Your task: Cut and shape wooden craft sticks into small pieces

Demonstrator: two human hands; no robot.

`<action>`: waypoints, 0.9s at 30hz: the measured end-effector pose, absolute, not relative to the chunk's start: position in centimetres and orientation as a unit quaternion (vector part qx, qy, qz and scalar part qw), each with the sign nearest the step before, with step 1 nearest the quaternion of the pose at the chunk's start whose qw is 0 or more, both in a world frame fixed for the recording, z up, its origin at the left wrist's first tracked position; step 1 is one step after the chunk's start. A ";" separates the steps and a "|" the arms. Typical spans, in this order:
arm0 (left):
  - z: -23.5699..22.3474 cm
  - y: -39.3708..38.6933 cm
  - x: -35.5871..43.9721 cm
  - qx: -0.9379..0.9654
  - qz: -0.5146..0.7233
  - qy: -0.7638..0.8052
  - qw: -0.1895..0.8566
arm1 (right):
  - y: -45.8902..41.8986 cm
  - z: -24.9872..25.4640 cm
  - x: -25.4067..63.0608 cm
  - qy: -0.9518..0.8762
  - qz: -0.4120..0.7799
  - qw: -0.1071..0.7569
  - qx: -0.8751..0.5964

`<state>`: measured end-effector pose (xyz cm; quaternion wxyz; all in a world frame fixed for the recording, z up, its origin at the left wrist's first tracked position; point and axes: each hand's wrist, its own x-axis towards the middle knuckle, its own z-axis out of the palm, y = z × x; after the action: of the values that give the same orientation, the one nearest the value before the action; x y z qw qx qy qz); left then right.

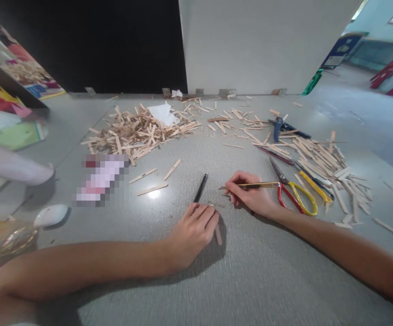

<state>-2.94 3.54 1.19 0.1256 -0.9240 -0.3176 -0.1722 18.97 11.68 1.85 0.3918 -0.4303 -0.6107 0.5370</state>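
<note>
My right hand (247,192) is closed around a slim craft knife (262,185) with a black and yellow handle, its pointed blade facing left just above the table. Close by, my left hand (196,231) rests on the table with its fingers curled together over a wooden craft stick (218,234). One end of that stick shows beside the fingers; the rest is hidden. A black pen (201,188) lies just beyond my left knuckles. Scissors (293,190) with red and yellow handles lie beside my right wrist.
A heap of craft sticks (138,133) lies at back left under white paper (163,113). More sticks (318,156) lie at right, near blue-handled pliers (277,129) and a yellow cutter (314,185). A white mouse (51,215) and another person's arm (13,163) are at left.
</note>
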 end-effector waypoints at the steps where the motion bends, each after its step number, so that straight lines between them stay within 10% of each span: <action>1: 1.2 3.1 -2.9 -0.925 -0.156 -0.326 0.117 | 11.7 1.8 19.0 -0.610 0.538 0.393 -0.430; 27: -0.3 3.7 -2.8 -0.912 -0.080 -0.402 -0.023 | 11.5 1.5 19.4 -0.730 0.419 0.327 -0.430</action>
<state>-2.76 3.74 -0.29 -0.0231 -0.9117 -0.4024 -0.0801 19.36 11.48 1.53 0.3266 -0.4299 -0.7300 0.4189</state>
